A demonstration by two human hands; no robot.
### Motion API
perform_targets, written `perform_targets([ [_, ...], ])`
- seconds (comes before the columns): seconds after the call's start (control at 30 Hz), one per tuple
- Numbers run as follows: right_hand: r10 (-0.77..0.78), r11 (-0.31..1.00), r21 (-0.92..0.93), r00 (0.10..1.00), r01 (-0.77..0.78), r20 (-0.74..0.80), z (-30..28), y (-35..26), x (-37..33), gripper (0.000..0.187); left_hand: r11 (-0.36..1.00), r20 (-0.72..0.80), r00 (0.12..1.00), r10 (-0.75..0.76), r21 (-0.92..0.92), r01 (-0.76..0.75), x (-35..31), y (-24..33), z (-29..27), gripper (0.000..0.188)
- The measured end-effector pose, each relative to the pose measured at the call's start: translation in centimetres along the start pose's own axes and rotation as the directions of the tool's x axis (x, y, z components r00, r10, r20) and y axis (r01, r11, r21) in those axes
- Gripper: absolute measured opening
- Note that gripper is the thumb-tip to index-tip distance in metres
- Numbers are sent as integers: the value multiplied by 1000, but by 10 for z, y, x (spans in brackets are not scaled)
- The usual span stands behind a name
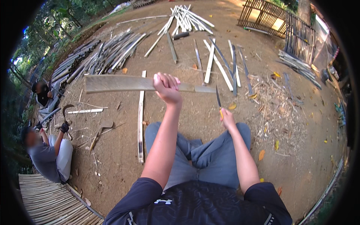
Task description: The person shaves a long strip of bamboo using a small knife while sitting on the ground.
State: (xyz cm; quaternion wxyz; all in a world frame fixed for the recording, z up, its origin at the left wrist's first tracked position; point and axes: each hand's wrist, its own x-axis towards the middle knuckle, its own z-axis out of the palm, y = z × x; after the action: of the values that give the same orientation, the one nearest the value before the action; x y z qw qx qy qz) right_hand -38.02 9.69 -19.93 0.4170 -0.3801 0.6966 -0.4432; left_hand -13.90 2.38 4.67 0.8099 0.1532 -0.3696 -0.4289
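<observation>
My left hand is wrapped round a long, flat bamboo strip, raised in front of me. The strip runs sideways, its wide end to the left and its narrower end to the right of my fist. A knife with a dark narrow blade and a yellow handle is gripped in my right hand. Its blade points up and away, the tip close to the strip's right end; whether they touch I cannot tell. My knees, in grey trousers, are spread below both hands.
Another bamboo strip and a hatchet-like tool lie on the dirt to my left. There a person in gloves holds a sickle; another person sits beyond. Split bamboo is piled ahead. Shavings cover ground at right.
</observation>
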Motion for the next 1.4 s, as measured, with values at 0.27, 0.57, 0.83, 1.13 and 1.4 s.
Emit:
perform_targets([
  [0.27,-291,893,-346,956,289,47,51,-129,-90,36,997,-79,996,-50,55,54,-7,24,-54,42],
  [0.57,-218,870,-431,971,238,96,72,-128,-95,36,995,-64,993,-102,6,102,-6,26,-93,34],
  [0.83,-214,765,-610,975,207,62,74,-107,-68,38,994,-91,990,-111,9,113,0,21,-103,33],
  [1.13,-160,766,-614,981,192,107,65,-97,-53,40,992,-112,988,-108,50,114,-3,22,-106,32],
  [1.4,-299,797,-518,948,312,111,76,-120,-62,38,995,-34,995,-90,37,91,-4,22,-96,31],
])
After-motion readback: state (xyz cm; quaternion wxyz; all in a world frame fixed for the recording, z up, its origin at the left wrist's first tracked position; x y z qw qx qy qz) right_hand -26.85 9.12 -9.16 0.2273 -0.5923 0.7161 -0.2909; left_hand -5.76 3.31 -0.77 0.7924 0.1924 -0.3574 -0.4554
